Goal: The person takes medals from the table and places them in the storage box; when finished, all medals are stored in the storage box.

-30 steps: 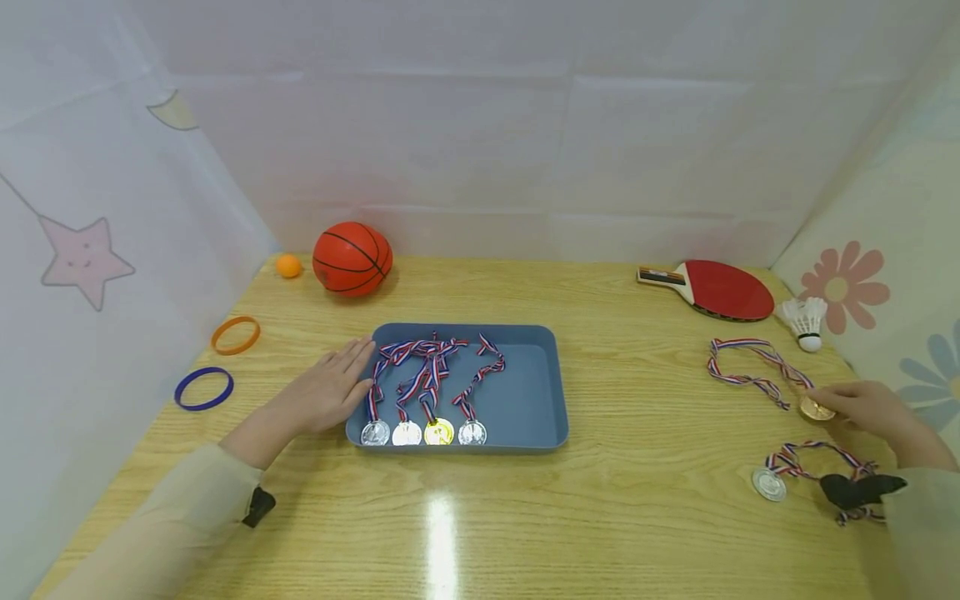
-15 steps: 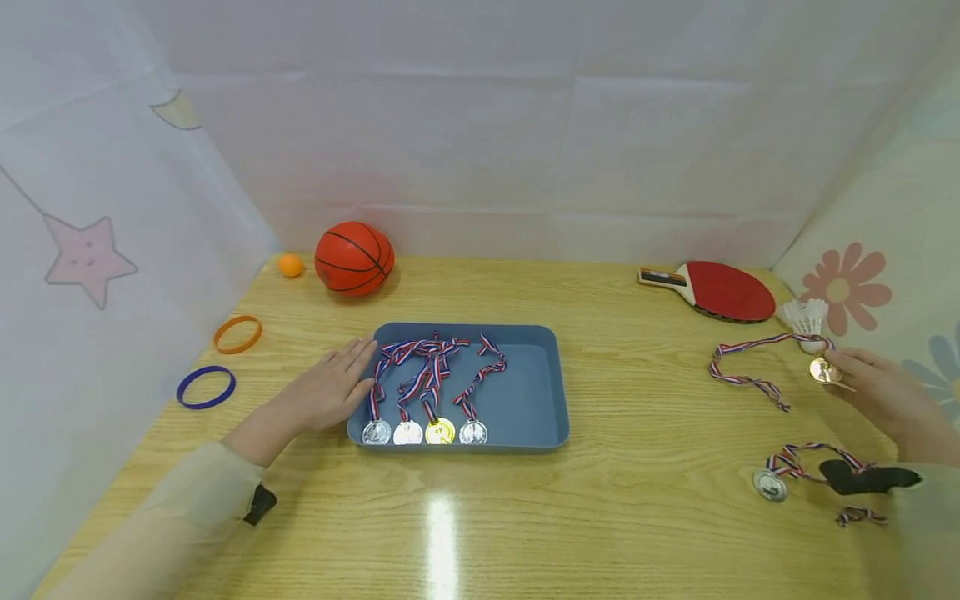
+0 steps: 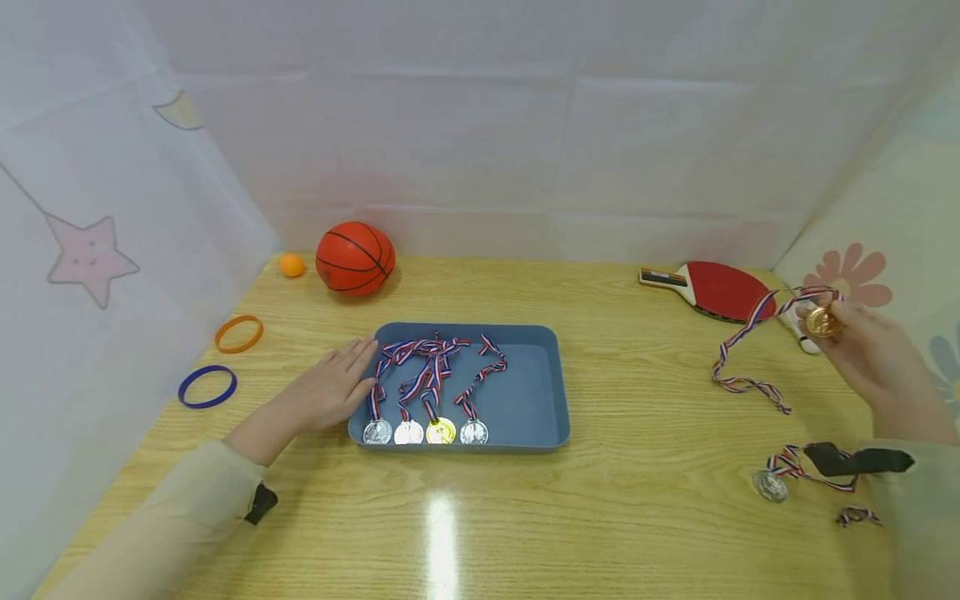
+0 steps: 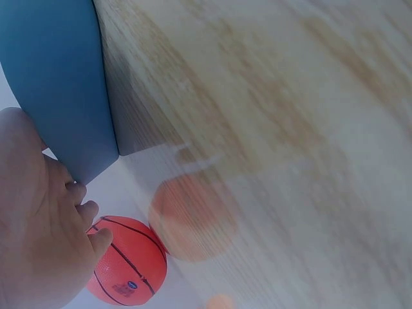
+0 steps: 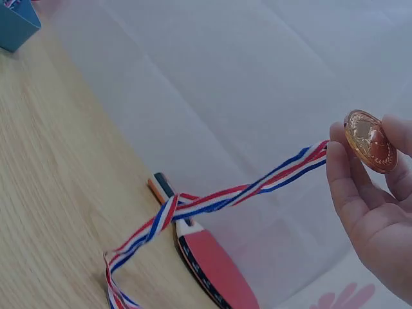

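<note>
White sheets wall the wooden counter (image 3: pixel 615 517). Right hand (image 3: pixel 873 354) pinches a bronze medal (image 3: pixel 822 322) aloft, ribbon (image 3: pixel 738 367) trailing down-left (tail on the wood) toward the blue tray (image 3: pixel 536 400); left hand (image 3: pixel 330 392), fingers flat, presses the tray's left wall.

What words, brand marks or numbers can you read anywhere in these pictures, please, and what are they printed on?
No text can be read.
Basketball: a small blue mark near its base, too blurred to read.
Bronze medal, pinched in the right hand: embossed relief with a wreath, no legible letters.
Medals in the blue tray: faces too small to tell.
Paddle: a striped handle, no lettering visible.
</note>
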The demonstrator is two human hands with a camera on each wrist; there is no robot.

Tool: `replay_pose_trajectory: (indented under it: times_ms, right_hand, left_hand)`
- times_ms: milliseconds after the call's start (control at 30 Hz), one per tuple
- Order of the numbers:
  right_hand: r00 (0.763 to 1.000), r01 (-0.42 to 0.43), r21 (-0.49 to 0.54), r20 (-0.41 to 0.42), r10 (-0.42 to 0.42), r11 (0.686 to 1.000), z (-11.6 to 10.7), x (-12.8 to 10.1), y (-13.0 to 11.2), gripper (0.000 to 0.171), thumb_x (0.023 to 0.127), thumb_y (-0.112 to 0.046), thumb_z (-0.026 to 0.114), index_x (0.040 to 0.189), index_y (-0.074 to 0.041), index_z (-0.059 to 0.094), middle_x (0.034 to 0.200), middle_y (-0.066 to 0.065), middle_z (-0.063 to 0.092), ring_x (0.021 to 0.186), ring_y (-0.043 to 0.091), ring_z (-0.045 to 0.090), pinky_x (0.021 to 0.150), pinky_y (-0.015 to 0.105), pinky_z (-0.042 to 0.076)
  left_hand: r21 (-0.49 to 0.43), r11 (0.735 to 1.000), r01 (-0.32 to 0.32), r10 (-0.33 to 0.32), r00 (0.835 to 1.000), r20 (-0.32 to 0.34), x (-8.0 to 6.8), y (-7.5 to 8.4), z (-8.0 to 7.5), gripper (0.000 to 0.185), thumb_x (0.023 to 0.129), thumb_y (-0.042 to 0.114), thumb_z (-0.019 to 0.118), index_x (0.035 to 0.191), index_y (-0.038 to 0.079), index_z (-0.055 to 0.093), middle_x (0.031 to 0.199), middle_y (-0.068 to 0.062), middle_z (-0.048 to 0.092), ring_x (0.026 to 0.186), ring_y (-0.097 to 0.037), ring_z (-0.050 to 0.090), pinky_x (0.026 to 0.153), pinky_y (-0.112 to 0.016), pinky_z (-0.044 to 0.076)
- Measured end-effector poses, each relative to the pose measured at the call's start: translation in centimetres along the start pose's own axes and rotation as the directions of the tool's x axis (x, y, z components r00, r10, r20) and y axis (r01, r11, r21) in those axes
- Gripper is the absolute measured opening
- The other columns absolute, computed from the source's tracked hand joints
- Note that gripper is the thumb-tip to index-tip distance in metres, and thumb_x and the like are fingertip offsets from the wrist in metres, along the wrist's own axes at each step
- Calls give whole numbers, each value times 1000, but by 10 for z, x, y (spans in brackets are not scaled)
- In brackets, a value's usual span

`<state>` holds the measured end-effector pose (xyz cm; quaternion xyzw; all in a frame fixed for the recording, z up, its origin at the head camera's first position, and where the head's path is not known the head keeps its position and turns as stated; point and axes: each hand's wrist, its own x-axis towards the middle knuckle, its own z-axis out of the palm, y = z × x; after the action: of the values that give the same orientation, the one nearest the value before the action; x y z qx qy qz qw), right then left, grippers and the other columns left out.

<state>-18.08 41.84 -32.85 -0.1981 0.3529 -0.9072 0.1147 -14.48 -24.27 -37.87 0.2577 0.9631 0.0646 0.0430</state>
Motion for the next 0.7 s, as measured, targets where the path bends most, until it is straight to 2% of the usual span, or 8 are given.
replay_pose_trajectory:
  times_ms: [67,133,233,400,567,700]
  right_hand:
    - [998,0,19,66,-1,1000,6,7,1,41,99,2,15,109,15,51,113,22,52,108,36,53,95,38,41]
    - [996,12,21,90,-14,1000,13,13,3,39,98,2,15,109,16,50,116,23,49,110,38,52,96,40,40]
    - [997,39,14,68,-40,999,26,21,6,36,98,4,19,107,18,50,118,23,45,111,39,51,96,41,40]
    - [999,52,26,13,-52,998,47,32,11,32,97,7,23,96,19,52,114,23,43,110,42,51,93,42,42]
    - [997,70,-4,17,-70,998,66,41,16,29,97,8,25,86,18,51,118,23,40,109,42,52,92,41,43]
    - [993,115,-58,37,-113,992,82,50,19,29,96,10,29,86,19,55,101,24,53,106,41,55,95,37,41]
  left_hand:
    - [1,1000,-2,2,1000,-4,0,0,0,57,99,24,35,142,-10,19,147,-25,17,134,-40,15,105,-54,17]
    - [4,1000,-2,2,1000,-3,0,0,0,57,99,24,35,142,-10,19,147,-25,17,134,-40,15,105,-53,17]
    - [6,1000,3,-3,1000,4,1,-1,2,57,99,25,35,142,-9,18,148,-24,16,134,-40,15,106,-53,16]
    - [2,1000,7,-7,1000,11,1,-1,3,57,99,25,35,143,-9,18,148,-24,16,134,-40,14,106,-52,16]
    - [6,1000,8,-8,1000,16,1,-2,3,57,100,26,34,143,-8,17,148,-24,15,134,-39,14,106,-52,16]
    - [9,1000,10,-10,1000,17,1,-3,4,58,100,26,34,143,-8,17,148,-24,15,134,-39,14,106,-52,16]
